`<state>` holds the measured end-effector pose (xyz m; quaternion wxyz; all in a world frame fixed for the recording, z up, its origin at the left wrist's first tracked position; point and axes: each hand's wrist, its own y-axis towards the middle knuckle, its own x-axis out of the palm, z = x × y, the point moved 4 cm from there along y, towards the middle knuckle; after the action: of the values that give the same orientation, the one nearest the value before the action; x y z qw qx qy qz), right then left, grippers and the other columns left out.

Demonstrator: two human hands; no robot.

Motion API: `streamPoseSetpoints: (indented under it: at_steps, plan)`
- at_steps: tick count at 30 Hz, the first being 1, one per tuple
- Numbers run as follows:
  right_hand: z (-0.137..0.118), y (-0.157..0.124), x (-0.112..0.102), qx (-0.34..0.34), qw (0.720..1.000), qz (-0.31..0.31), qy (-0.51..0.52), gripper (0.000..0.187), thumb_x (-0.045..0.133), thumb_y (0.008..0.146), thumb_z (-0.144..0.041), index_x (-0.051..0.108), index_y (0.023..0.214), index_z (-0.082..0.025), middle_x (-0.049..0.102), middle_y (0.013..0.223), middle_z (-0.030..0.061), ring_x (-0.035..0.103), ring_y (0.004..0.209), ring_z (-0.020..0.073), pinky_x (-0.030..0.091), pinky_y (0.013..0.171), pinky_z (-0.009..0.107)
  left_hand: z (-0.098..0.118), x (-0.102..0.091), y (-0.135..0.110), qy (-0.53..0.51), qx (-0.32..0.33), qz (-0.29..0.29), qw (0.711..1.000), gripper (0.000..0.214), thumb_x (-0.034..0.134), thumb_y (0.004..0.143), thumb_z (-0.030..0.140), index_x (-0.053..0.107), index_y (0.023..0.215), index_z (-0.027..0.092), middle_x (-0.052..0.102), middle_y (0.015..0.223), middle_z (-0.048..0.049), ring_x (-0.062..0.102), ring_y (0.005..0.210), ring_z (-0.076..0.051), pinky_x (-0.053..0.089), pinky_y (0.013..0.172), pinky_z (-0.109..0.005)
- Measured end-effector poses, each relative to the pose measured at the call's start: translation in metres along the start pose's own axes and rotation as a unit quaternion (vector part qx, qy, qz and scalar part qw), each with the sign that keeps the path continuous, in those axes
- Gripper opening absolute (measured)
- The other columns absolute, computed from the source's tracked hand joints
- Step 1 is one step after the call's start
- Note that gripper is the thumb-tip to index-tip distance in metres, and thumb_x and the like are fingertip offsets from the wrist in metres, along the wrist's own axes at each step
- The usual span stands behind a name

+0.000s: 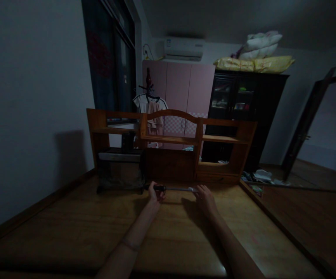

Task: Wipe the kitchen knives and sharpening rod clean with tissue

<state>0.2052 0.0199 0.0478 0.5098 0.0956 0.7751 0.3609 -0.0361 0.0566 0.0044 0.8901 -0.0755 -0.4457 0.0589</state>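
My left hand (155, 193) is wrapped round the black handle of what looks like a screwdriver (176, 189), held level above the wooden surface. Its thin metal shaft points to the right. At the far end of the shaft, the bent fingers of my right hand (205, 197) pinch a small white piece (191, 190), which looks like tissue or cloth, against the tip. The dim light leaves its exact kind unclear. Both forearms reach forward over the light wooden surface (168, 232), and shadows fall beside them.
A wooden shelf unit (170, 140) stands across the far edge. At its left sits a dark bag or case (121, 172) with a black object (127, 142) on top. A wall (34, 97) borders the left, and a raised rim (272, 221) runs along the right.
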Motion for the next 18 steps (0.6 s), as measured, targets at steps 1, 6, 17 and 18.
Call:
streamPoseSetpoints:
  at_steps: [1, 6, 17, 18]
  plan:
    - [0.0000, 0.0000, -0.0001, 0.001, 1.000, 0.001, 0.002, 0.011, 0.051, 0.088, -0.023, 0.061, 0.091, -0.021, 0.061, 0.090, 0.0053, 0.053, 0.085, 0.0192, 0.039, 0.073, 0.028, 0.0000, -0.0002, 0.0001, 0.002, 0.002, 0.000, 1.000, 0.022, 0.046, 0.073, 0.035, 0.050, 0.063, 0.017, 0.047, 0.042, 0.0013, 0.034, 0.027, -0.009, 0.023, 0.030, -0.021]
    - [-0.0023, 0.0006, -0.0027, -0.008, 1.000, 0.001, 0.009, 0.016, 0.046, 0.090, -0.024, 0.062, 0.091, -0.022, 0.061, 0.089, 0.0060, 0.053, 0.085, 0.0202, 0.039, 0.073, 0.029, 0.0007, -0.0010, -0.0004, 0.004, 0.006, 0.009, 1.000, 0.021, 0.046, 0.072, 0.036, 0.050, 0.064, 0.017, 0.047, 0.043, 0.0017, 0.034, 0.026, -0.009, 0.025, 0.030, -0.021]
    - [-0.0063, 0.0007, -0.0048, -0.016, 1.000, 0.000, 0.024, 0.018, 0.045, 0.091, -0.027, 0.062, 0.094, -0.022, 0.061, 0.091, 0.0065, 0.053, 0.087, 0.0208, 0.039, 0.075, 0.030, 0.0025, -0.0004, -0.0041, -0.001, 0.026, 0.021, 0.999, 0.022, 0.047, 0.073, 0.035, 0.052, 0.066, 0.015, 0.051, 0.046, 0.0005, 0.034, 0.027, -0.008, 0.026, 0.030, -0.021]
    - [-0.0056, 0.0007, -0.0040, -0.016, 1.000, -0.001, 0.024, 0.018, 0.045, 0.091, -0.027, 0.062, 0.094, -0.022, 0.061, 0.091, 0.0065, 0.054, 0.087, 0.0205, 0.039, 0.075, 0.029, 0.0026, 0.0000, -0.0044, -0.001, 0.028, 0.021, 0.999, 0.022, 0.046, 0.073, 0.035, 0.051, 0.065, 0.015, 0.051, 0.046, 0.0005, 0.034, 0.027, -0.008, 0.026, 0.030, -0.021]
